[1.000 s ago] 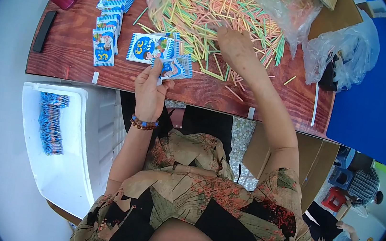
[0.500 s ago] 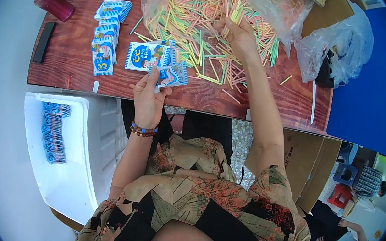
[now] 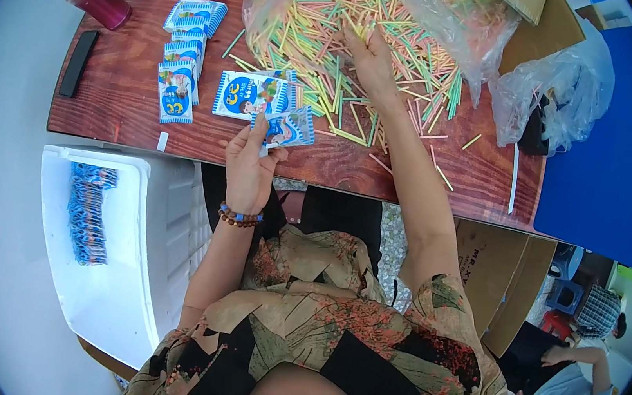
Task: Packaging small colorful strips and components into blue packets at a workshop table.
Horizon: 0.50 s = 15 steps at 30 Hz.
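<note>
My left hand (image 3: 250,164) pinches a small blue-and-white packet (image 3: 287,127) near the front edge of the reddish wooden table (image 3: 119,98). A second, larger blue packet (image 3: 243,95) lies flat just beyond it. My right hand (image 3: 370,56) reaches into a big heap of thin pastel-coloured sticks (image 3: 329,29) that spills out of a clear plastic bag (image 3: 464,18); its fingers are curled among the sticks, and whether it grips any is unclear.
Several more blue packets (image 3: 180,62) lie in a row at the left, with a dark red cup (image 3: 97,0) and a black flat device (image 3: 78,63) beyond. A white bin (image 3: 128,253) holding stacked packets stands at my left. Cardboard boxes and another person are at the right.
My right hand has moved farther back into the stick pile. My left hand has kept the packet at the table's front edge.
</note>
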Available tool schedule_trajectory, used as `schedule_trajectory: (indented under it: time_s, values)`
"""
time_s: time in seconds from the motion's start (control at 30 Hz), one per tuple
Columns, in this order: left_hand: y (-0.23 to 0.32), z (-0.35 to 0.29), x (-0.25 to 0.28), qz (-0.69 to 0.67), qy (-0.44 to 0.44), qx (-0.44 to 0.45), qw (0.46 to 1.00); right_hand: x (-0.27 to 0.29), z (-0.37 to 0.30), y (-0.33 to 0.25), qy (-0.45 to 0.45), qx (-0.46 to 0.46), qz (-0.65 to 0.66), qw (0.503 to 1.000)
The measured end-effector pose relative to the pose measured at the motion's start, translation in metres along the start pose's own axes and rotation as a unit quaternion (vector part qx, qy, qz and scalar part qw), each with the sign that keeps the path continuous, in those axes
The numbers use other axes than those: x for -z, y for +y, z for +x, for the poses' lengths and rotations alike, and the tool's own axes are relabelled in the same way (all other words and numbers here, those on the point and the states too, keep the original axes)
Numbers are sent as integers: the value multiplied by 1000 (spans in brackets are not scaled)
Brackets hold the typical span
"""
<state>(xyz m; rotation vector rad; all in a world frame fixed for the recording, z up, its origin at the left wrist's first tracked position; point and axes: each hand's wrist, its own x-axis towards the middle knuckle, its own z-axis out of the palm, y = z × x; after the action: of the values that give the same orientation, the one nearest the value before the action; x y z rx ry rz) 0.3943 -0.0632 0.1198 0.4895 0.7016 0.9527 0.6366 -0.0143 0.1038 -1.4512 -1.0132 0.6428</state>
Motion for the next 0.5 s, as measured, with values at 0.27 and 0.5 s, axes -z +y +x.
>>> schedule_trajectory:
  time_s: [0.27, 0.5]
  values:
    - [2, 10, -18, -73, -9, 4, 997, 5, -18, -49, 5, -33, 257, 966]
    - [-14, 25, -29, -69, -21, -16, 997, -16, -60, -99, 34, 81, 407, 909]
